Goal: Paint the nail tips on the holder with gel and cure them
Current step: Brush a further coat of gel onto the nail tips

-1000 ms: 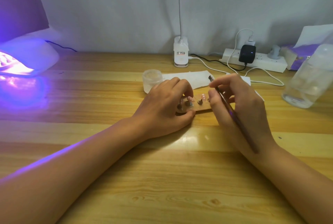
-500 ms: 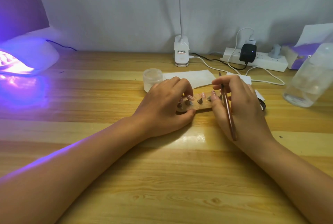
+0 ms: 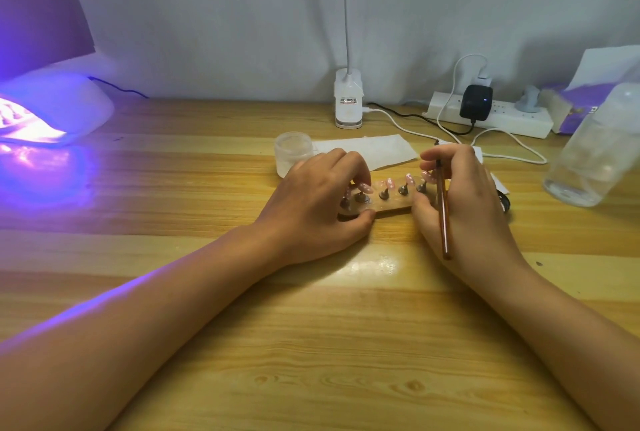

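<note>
Five nail tips [image 3: 390, 183], as far as we can count, stand on their pegs along the holder [image 3: 394, 208], which lies on the table [image 3: 346, 326] between our two hands. All of them look pink with pale speckles, so we judge the painting largely done, though we cannot tell whether a last coat is missing. Our left hand [image 3: 311, 202] grips the holder's left end, thumb on the near edge and fingers curled over the far side. Our right hand [image 3: 464, 208] pinches the brush [image 3: 443, 219], which touches no tip, while its thumb rests against the holder's right end. The gel jar [image 3: 293, 151] sits just beyond the left hand. Curing is what remains: the curing lamp [image 3: 52, 108] glows violet well off to the left of the left hand.
</note>
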Demonstrator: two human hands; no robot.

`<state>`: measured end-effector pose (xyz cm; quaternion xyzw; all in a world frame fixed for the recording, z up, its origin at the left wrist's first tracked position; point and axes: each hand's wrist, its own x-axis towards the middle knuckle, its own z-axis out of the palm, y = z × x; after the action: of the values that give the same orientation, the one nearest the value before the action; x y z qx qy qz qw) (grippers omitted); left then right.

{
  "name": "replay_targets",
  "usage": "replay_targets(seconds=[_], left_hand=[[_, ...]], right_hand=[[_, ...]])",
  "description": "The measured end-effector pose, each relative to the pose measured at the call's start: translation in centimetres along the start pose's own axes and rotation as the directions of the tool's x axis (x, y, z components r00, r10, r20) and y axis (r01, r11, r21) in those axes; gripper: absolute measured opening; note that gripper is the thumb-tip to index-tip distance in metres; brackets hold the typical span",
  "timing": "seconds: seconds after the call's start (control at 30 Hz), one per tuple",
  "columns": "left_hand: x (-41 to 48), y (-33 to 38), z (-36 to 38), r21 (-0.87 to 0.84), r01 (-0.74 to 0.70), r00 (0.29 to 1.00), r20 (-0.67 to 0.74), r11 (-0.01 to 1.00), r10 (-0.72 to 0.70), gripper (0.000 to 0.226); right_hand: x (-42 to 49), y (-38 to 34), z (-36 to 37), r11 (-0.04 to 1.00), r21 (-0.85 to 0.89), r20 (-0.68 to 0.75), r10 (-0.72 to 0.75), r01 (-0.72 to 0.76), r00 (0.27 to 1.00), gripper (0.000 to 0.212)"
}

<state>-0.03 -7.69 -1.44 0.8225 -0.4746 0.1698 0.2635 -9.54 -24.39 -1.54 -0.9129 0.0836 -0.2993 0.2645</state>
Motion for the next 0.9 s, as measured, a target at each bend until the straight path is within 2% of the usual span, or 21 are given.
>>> replay_targets(seconds=[0.13, 0.33, 0.53, 0.73, 0.9], left_hand=[[0.0, 0.0, 0.0, 0.004, 0.005, 1.0, 0.003, 1.0, -0.005, 0.027], [-0.1, 0.1, -0.1, 0.006, 0.014, 1.0, 0.02, 1.0, -0.014, 0.027], [0.0, 0.0, -0.1, 0.024, 0.036, 0.998, 0.051, 0.999, -0.037, 0.028], [0.0, -0.2, 0.2, -0.009, 0.088, 0.994, 0.064, 0.996, -0.087, 0.038], [0.1, -0.5, 0.5, 0.006, 0.134, 0.99, 0.047, 0.991, -0.134, 0.046]], right_hand=[[0.1, -0.2, -0.2, 0.997, 0.068, 0.01, 0.035, -0.036, 0.999, 0.042], [0.1, 0.3, -0.1, 0.996, 0.078, -0.028, 0.038, -0.036, 0.999, 0.036], [-0.1, 0.0, 0.1, 0.996, 0.06, -0.063, -0.058, 0.062, 0.996, 0.03], [-0.2, -0.4, 0.1, 0.99, 0.103, -0.075, -0.09, 0.097, 0.993, 0.029], [-0.6, -1.1, 0.3, 0.965, 0.042, -0.048, -0.258, 0.26, 0.965, 0.025]])
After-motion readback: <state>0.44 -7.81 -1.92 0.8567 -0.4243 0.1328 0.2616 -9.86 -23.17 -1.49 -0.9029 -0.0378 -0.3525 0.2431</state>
